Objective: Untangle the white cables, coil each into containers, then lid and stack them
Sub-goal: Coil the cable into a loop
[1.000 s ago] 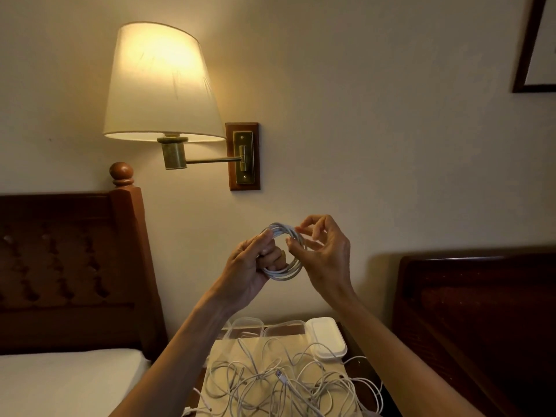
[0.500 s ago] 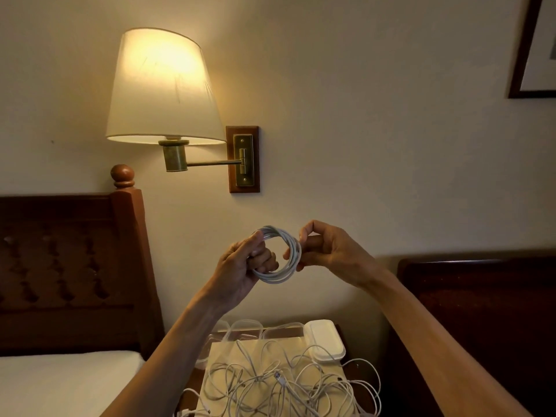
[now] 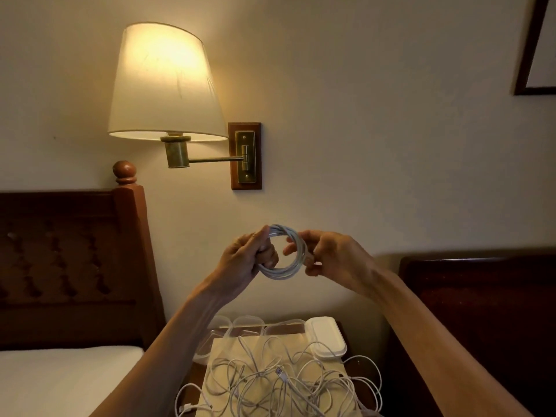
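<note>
Both hands hold one white coil [image 3: 285, 254] up in the air, in front of the wall and well above the nightstand [image 3: 358, 367]. The left hand [image 3: 243, 260] grips the coil's left side, fingers curled through the ring and thumb on top. The right hand [image 3: 331, 260] pinches the right side between thumb and fingers. The loops lie close together, stacked into a neat ring.

Below, near the camera, a tangle [image 3: 279, 383] of loose white cables sprawls over a pale mat [image 3: 222, 350] on the nightstand. At the far edge stand clear containers [image 3: 240, 323] — open, as far as I can tell — and just right of them a white lidded box [image 3: 326, 338]. A lit lamp [image 3: 165, 82] hangs on the wall above left.

By my reading, the coil is wound and the next step is to lower it into a container. The risks are plain. If either hand eases its hold before the coil sits inside walls, the springy loops may fan out and undo the winding. If the ring is wider than the container, it would need squeezing, and that could pop a loop over the rim. A loose end — I cannot see where it lies — might trail down and catch in the tangle, dragging other cables or nudging a light container off the far edge.
</note>
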{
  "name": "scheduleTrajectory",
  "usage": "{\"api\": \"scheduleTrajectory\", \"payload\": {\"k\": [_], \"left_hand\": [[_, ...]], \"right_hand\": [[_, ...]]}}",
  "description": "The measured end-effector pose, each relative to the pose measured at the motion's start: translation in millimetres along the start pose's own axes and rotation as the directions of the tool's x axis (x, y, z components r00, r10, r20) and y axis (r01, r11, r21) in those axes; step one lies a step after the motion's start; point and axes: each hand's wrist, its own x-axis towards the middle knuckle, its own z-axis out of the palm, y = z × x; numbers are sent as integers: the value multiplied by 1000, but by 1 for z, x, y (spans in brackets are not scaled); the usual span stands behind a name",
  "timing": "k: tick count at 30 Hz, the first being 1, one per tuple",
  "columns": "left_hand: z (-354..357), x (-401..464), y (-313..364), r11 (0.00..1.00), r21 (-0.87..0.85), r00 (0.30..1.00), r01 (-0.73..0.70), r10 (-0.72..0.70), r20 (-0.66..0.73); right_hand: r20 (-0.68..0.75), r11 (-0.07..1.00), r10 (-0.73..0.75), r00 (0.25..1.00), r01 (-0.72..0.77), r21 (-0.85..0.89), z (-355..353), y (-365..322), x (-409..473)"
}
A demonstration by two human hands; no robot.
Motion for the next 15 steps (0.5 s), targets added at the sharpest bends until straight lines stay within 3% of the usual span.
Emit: {"api": "scheduleTrajectory", "payload": {"k": [4, 6, 10, 13, 15], "left_hand": [[-3, 1, -14, 983, 184, 1000, 0, -1, 6], [-9, 2, -17, 902, 429, 998, -55, 55, 13], [-19, 5, -17, 505, 854, 988, -122, 141, 58], [-16, 4, -15, 190, 975, 978, -115, 194, 78], [-16, 6, -13, 59, 995, 973, -79, 224, 64]], "right_hand": [[-99, 997, 36, 994, -42, -59, 10, 8, 6], [-158, 987, 10, 987, -35, -156, 9, 11, 7], [-242, 954, -28, 970, -47, -296, 7, 18, 7], [-271, 930, -67, 960, -39, -366, 8, 25, 10], [-276, 898, -97, 956, -36, -439, 6, 30, 11]]}}
